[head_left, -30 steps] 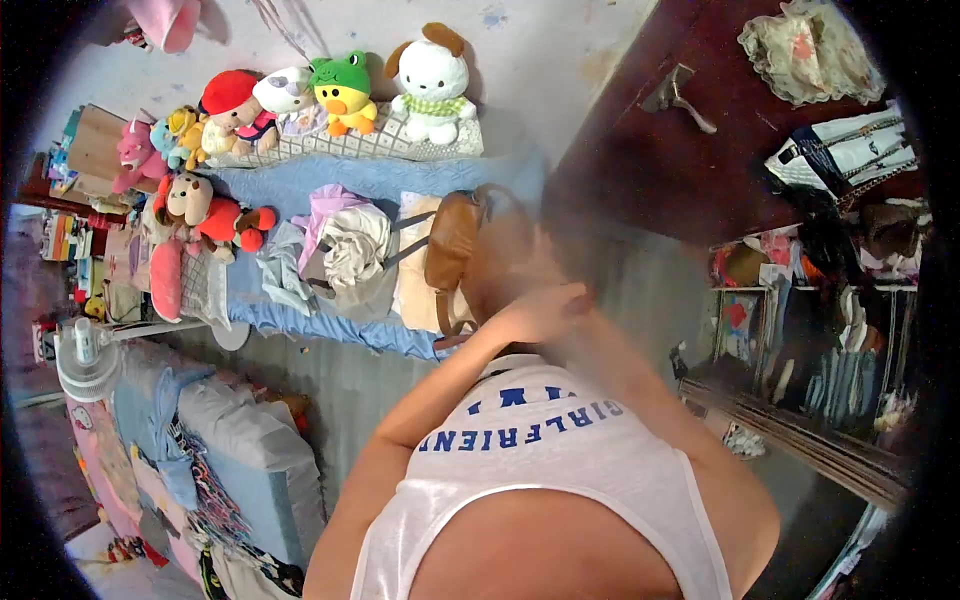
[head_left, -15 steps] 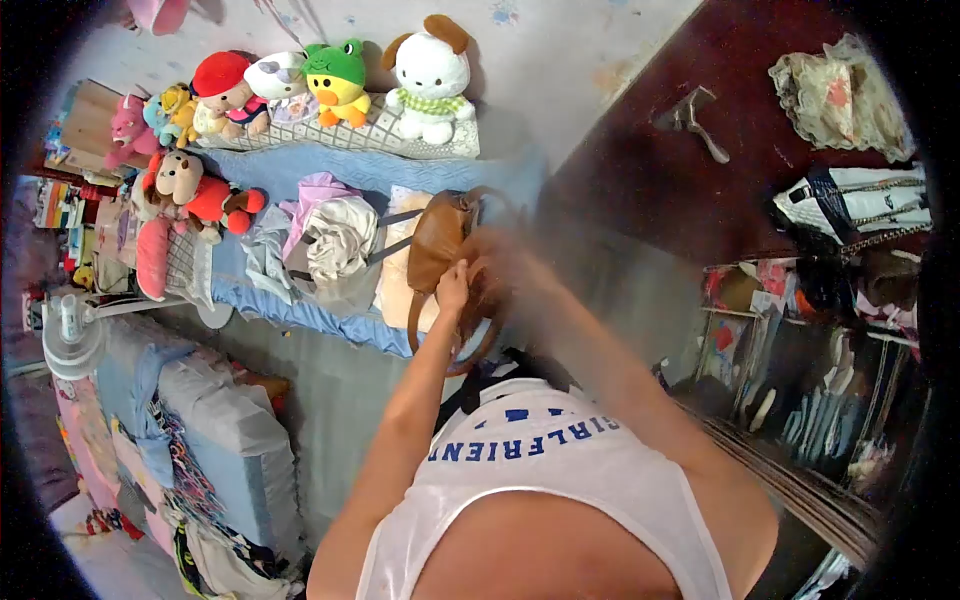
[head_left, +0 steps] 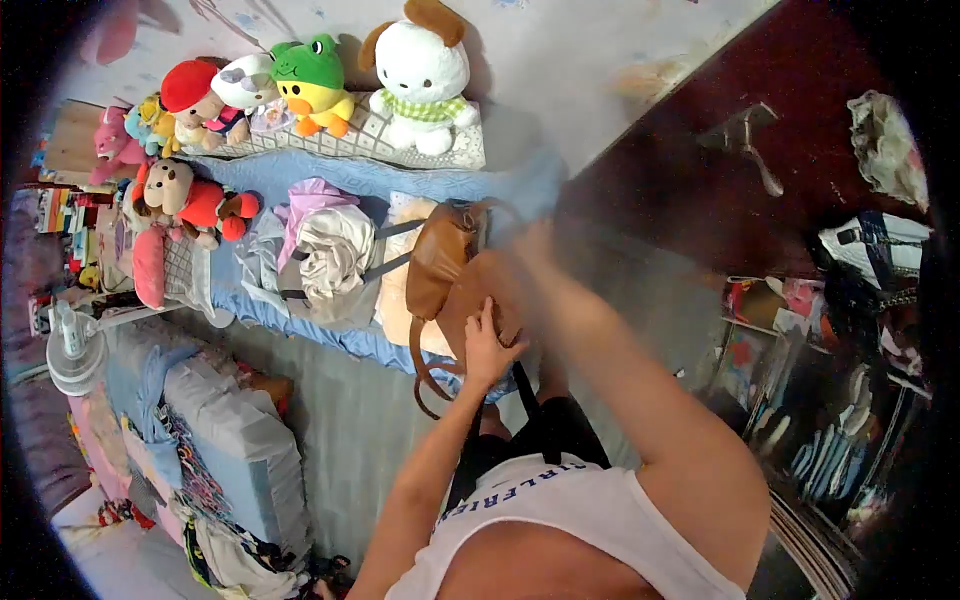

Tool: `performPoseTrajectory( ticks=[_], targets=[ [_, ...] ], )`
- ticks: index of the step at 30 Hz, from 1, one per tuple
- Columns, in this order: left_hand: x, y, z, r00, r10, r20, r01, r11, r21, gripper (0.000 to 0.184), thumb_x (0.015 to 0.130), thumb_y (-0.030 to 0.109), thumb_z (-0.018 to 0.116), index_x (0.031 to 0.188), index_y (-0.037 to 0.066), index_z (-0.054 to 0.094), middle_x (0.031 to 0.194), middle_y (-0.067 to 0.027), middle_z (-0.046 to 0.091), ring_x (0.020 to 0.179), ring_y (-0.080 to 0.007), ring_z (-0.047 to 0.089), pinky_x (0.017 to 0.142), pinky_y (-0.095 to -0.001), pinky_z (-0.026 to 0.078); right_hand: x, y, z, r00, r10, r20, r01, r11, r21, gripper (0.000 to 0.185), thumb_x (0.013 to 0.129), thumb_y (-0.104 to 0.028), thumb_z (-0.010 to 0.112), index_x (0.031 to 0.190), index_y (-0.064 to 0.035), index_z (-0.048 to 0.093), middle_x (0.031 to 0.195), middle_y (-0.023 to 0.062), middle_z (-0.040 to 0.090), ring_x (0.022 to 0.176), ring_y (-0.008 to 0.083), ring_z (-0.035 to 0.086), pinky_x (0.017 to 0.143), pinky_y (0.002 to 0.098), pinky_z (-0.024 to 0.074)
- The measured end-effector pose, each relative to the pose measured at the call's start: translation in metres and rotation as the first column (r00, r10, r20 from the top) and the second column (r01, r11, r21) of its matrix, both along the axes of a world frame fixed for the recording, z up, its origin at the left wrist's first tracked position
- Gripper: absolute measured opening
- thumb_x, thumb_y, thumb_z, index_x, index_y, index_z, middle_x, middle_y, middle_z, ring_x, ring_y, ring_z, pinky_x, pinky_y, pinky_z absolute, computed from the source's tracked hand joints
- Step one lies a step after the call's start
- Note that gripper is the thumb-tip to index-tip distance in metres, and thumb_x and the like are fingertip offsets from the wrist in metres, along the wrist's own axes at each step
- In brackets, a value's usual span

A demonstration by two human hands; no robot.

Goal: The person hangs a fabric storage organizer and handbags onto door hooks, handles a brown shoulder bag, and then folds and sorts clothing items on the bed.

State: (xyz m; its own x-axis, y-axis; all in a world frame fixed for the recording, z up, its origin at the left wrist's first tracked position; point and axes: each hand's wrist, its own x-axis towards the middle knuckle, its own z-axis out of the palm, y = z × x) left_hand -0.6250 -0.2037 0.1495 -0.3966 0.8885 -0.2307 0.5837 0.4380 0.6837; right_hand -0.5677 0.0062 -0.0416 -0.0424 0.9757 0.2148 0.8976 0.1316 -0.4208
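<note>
A brown leather bag (head_left: pixel 432 262) with looped straps stands on the near edge of the bed, its broad flap turned toward me. My left hand (head_left: pixel 490 348) rests against the flap, fingers stretched and thumb apart. Near the bag's upper right side is my right hand (head_left: pixel 532 245), smeared by haze and motion, so its fingers cannot be made out. To the left of the bag lie a peach-coloured cloth (head_left: pixel 392 300) and a bundle of cream satin fabric (head_left: pixel 335 255) with dark grey straps.
Plush toys, among them a white dog (head_left: pixel 422 75), line the back of the bed (head_left: pixel 350 172). A dark red door (head_left: pixel 680 180) with a metal handle (head_left: pixel 755 150) is at right, above crowded shelves (head_left: pixel 760 340). A white lamp (head_left: pixel 78 350) stands left, over a covered bed (head_left: pixel 230 440).
My left hand has shifted down and right, from a closed grip to stretched fingers on the flap. The flap has swung toward me. My right hand has moved slightly right and my view has shifted.
</note>
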Motion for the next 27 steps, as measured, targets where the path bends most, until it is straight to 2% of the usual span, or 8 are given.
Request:
performPoseTrajectory(
  ticks=[4, 7, 10, 14, 16, 18, 23, 27],
  targets=[
    [0.000, 0.003, -0.022, 0.987, -0.023, -0.157, 0.013, 0.998, -0.068, 0.075, 0.072, 0.012, 0.070, 0.138, 0.010, 0.034, 0.111, -0.0191, 0.049, 0.098, -0.0371, 0.052, 0.081, -0.0426, 0.046, 0.015, 0.005, -0.024, 0.994, -0.041, 0.097, 0.079, 0.900, -0.428, 0.061, 0.076, -0.026, 0.071, 0.127, -0.0033, 0.044, 0.101, 0.0182, 0.062, 0.088, 0.0382, 0.062, 0.076, 0.0443, 0.0518],
    [-0.012, 0.004, -0.044, 0.998, 0.028, -0.055, -0.030, 0.999, -0.037, 0.069, 0.073, 0.013, 0.070, 0.134, 0.011, 0.038, 0.104, -0.0206, 0.056, 0.094, -0.0397, 0.056, 0.078, -0.0452, 0.047, 0.052, 0.004, -0.020, 0.974, 0.024, 0.226, 0.181, 0.517, -0.837, 0.051, 0.078, -0.024, 0.068, 0.119, 0.0010, 0.051, 0.101, 0.0192, 0.062, 0.090, 0.0331, 0.063, 0.074, 0.0412, 0.0530],
    [-0.020, 0.019, -0.037, 0.996, 0.047, -0.076, -0.054, 0.994, -0.092, 0.062, 0.075, 0.015, 0.068, 0.130, 0.010, 0.041, 0.103, -0.0233, 0.059, 0.093, -0.0398, 0.058, 0.076, -0.0468, 0.048, 0.094, -0.011, 0.007, 0.997, 0.065, 0.043, 0.004, 0.514, -0.858, 0.045, 0.078, -0.024, 0.068, 0.113, -0.0005, 0.053, 0.093, 0.0147, 0.063, 0.079, 0.0265, 0.061, 0.067, 0.0373, 0.0518],
    [-0.023, 0.035, -0.049, 0.995, 0.030, -0.094, -0.042, 0.991, -0.124, 0.054, 0.079, 0.020, 0.065, 0.127, 0.010, 0.044, 0.103, -0.0222, 0.060, 0.087, -0.0388, 0.061, 0.073, -0.0474, 0.049, 0.086, -0.070, 0.212, 0.612, -0.270, -0.743, -0.664, 0.333, -0.669, 0.033, 0.078, -0.024, 0.068, 0.100, -0.0037, 0.055, 0.076, 0.0057, 0.064, 0.057, 0.0134, 0.058, 0.054, 0.0295, 0.0492],
    [-0.018, 0.040, -0.056, 0.997, 0.038, -0.074, -0.055, 0.968, -0.244, 0.049, 0.079, 0.022, 0.064, 0.123, 0.010, 0.047, 0.098, -0.0189, 0.063, 0.082, -0.0395, 0.062, 0.071, -0.0478, 0.050, 0.049, -0.096, 0.333, 0.435, -0.578, -0.691, -0.740, 0.208, -0.640, 0.027, 0.084, -0.024, 0.064, 0.101, -0.0039, 0.056, 0.079, 0.0073, 0.064, 0.066, 0.0142, 0.061, 0.057, 0.0283, 0.0500],
    [-0.018, 0.042, -0.078, 0.992, 0.055, 0.110, -0.016, 0.945, -0.328, 0.048, 0.079, 0.023, 0.064, 0.122, 0.009, 0.048, 0.107, -0.0188, 0.061, 0.093, -0.0389, 0.060, 0.079, -0.0454, 0.048, 0.026, -0.103, 0.332, 0.152, -0.573, -0.805, -0.917, 0.223, -0.331, 0.024, 0.085, -0.019, 0.062, 0.100, -0.0005, 0.059, 0.084, 0.0095, 0.064, 0.074, 0.0183, 0.063, 0.068, 0.0323, 0.0518],
    [-0.024, 0.013, -0.060, 0.999, -0.019, -0.039, 0.026, 0.984, 0.177, 0.052, 0.077, 0.023, 0.066, 0.123, 0.007, 0.049, 0.116, -0.0180, 0.056, 0.104, -0.0375, 0.054, 0.089, -0.0415, 0.044, -0.056, -0.070, 0.445, -0.251, -0.434, -0.865, -0.957, 0.246, 0.154, 0.033, 0.088, -0.022, 0.056, 0.111, 0.0010, 0.057, 0.097, 0.0140, 0.064, 0.089, 0.0249, 0.062, 0.086, 0.0402, 0.0485],
    [-0.097, 0.012, -0.046, 0.920, -0.160, 0.357, 0.064, 0.962, 0.265, 0.057, 0.074, 0.021, 0.075, 0.122, 0.002, 0.050, 0.113, -0.0091, 0.059, 0.104, -0.0191, 0.055, 0.088, -0.0351, 0.045, -0.108, -0.048, 0.500, -0.322, -0.538, -0.779, -0.938, 0.296, 0.183, 0.028, 0.086, -0.017, 0.061, 0.105, 0.0027, 0.059, 0.096, 0.0141, 0.064, 0.083, 0.0223, 0.062, 0.084, 0.0364, 0.0502]
  ],
)
